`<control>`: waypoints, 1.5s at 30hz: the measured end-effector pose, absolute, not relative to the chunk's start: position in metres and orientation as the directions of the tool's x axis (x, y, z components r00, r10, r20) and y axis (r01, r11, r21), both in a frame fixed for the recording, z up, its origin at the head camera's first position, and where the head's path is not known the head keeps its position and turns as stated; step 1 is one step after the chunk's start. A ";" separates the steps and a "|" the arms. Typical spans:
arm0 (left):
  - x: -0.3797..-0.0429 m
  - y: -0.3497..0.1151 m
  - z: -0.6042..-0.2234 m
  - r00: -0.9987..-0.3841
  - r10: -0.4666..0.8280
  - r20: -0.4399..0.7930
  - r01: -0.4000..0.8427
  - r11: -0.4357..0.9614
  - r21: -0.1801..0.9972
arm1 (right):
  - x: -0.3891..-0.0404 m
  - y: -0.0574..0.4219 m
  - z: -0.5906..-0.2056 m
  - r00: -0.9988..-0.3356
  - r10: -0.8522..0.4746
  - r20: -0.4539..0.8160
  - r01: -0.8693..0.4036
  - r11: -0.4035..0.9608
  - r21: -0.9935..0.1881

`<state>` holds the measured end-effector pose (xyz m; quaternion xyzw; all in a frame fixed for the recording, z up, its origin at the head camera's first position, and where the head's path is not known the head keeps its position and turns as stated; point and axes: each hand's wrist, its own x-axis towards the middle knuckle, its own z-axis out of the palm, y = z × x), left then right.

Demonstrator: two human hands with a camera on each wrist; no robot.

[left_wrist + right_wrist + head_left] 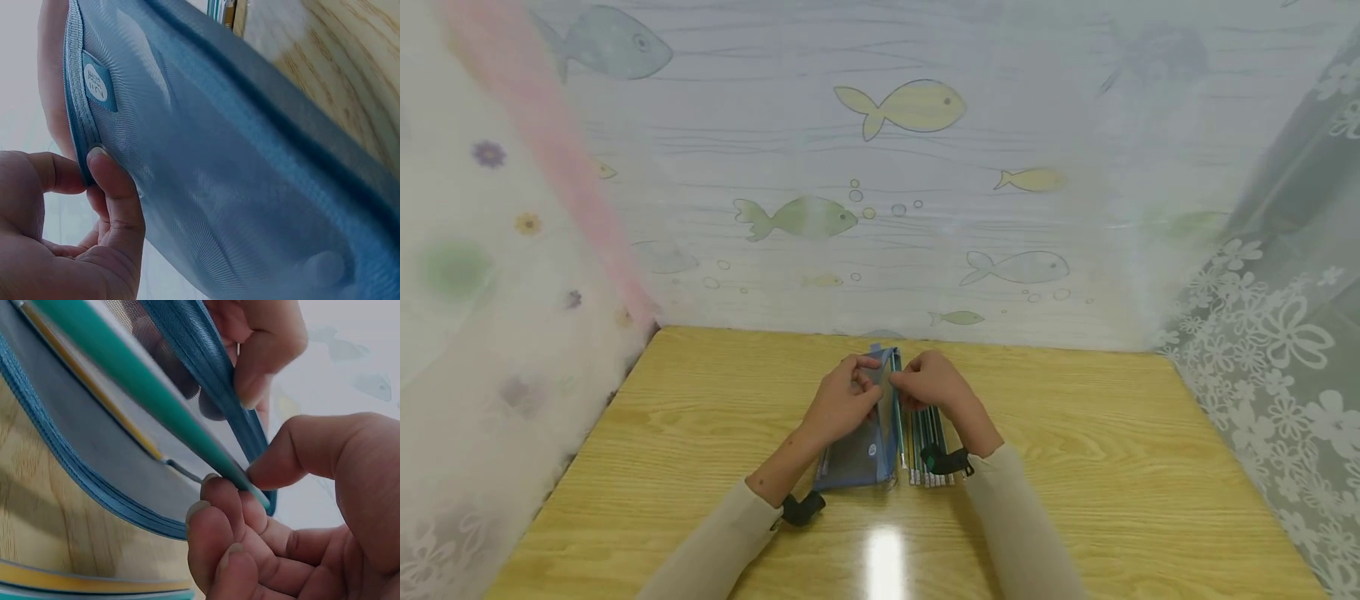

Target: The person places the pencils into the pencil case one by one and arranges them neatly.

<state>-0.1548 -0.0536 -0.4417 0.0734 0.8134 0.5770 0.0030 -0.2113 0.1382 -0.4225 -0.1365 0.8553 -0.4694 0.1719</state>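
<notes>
While L hand [841, 402] pinches blue pouch [206, 156] edge, R hand [936, 383] grips green pencil [144, 397], both angled inwd

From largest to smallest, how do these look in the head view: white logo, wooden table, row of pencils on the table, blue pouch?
1. Wooden table
2. Blue pouch, partly covered
3. Row of pencils, partly covered
4. White logo

LOC: home-like nook | fish-print curt. [887, 167] bhd | flwr curts. [1292, 333] L+R | wood-look tbl [1075, 417]

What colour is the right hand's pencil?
The pencil is teal green, clearest in the right wrist view.
</notes>
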 end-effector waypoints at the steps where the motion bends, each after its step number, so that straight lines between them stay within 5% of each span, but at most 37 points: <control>1: -0.155 -0.054 -0.442 -0.990 0.122 0.076 0.112 0.320 0.941 | -0.211 0.137 -0.423 -0.909 -0.382 -0.165 -0.065 0.521 -0.851; 22: -0.156 -0.055 -0.443 -0.986 0.142 0.088 0.124 0.273 0.954 | -0.205 0.122 -0.426 -0.929 -0.318 -0.189 0.043 0.416 -0.909; 45: -0.156 -0.057 -0.442 -0.985 0.151 0.085 0.125 0.282 0.951 | -0.204 0.123 -0.425 -0.920 -0.353 -0.170 0.005 0.423 -0.906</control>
